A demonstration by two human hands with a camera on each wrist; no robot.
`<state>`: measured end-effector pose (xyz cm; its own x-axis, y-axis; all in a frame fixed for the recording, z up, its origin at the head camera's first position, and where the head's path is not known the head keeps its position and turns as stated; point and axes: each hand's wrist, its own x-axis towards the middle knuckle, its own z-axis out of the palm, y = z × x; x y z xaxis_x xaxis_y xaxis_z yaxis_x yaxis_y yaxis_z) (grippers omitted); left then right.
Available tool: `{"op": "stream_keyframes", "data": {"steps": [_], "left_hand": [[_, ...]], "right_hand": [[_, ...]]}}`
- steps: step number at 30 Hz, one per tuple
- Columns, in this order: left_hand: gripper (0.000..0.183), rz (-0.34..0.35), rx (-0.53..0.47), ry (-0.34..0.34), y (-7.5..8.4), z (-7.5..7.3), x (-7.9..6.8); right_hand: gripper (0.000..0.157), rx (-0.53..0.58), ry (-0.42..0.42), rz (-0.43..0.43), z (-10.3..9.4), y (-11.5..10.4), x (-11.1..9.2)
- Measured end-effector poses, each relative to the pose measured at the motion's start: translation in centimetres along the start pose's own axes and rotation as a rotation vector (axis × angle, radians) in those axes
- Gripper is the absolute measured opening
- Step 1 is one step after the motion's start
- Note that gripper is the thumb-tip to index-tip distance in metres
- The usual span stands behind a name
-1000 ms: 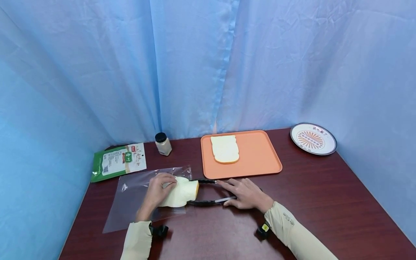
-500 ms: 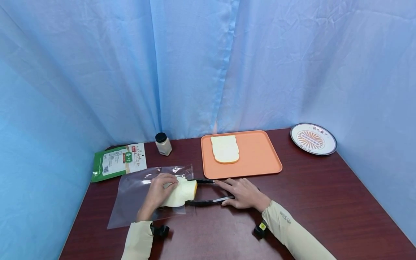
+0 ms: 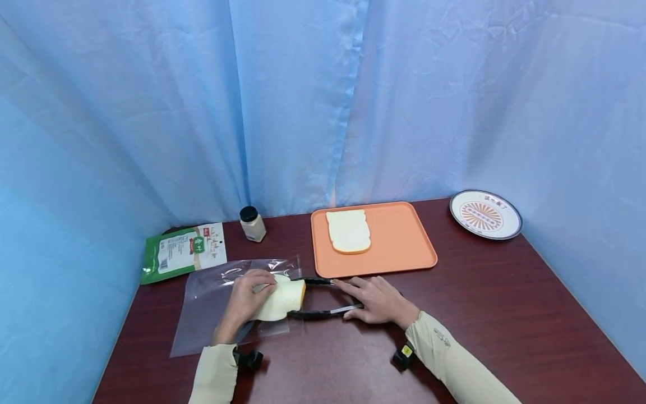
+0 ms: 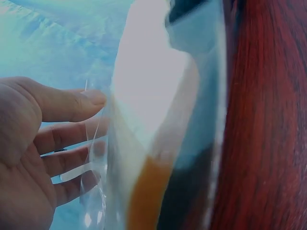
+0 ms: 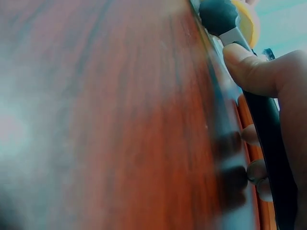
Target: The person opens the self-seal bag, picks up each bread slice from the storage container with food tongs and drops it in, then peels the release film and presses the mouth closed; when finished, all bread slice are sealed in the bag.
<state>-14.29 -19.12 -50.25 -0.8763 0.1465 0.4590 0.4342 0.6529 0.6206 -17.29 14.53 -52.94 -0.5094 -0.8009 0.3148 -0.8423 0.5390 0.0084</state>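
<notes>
As we looked down from the head camera, the left hand [image 3: 247, 300] was at the clear plastic bag [image 3: 197, 314], and in the left wrist view we saw its thumb and fingers pinching the film near the edge. The nearer bread slice [image 3: 282, 302] lay beside that hand, partly behind the plastic, with its orange crust end facing the right hand [image 3: 381, 302]; we could not tell how far inside the bag it sat. The right hand gripped the tongs [image 3: 315, 315], its thumb on the near arm and its fingers on the far one, and the black arms reached along both sides of the slice. Beyond the hands we saw an orange tray [image 3: 398, 247] with a second bread slice [image 3: 349, 231] lying flat on its left part. Left of the tray stood a black-capped jar [image 3: 254, 227], and farther left a green and white packet [image 3: 181, 252] lay near the bag. A patterned plate [image 3: 485, 214] rested on the dark red table [image 3: 479, 297], right of the tray, before blue curtains [image 3: 303, 101].
</notes>
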Motion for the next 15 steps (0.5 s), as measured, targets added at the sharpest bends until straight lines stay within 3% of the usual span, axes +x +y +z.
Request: {"op": "stream_keyframes", "data": {"steps": [15], "left_hand": [[0.011, 0.034, 0.021, 0.019, 0.60, -0.37, 0.16]], "right_hand": [[0.076, 0.002, -0.044, 0.036, -0.40, -0.21, 0.39]]}}
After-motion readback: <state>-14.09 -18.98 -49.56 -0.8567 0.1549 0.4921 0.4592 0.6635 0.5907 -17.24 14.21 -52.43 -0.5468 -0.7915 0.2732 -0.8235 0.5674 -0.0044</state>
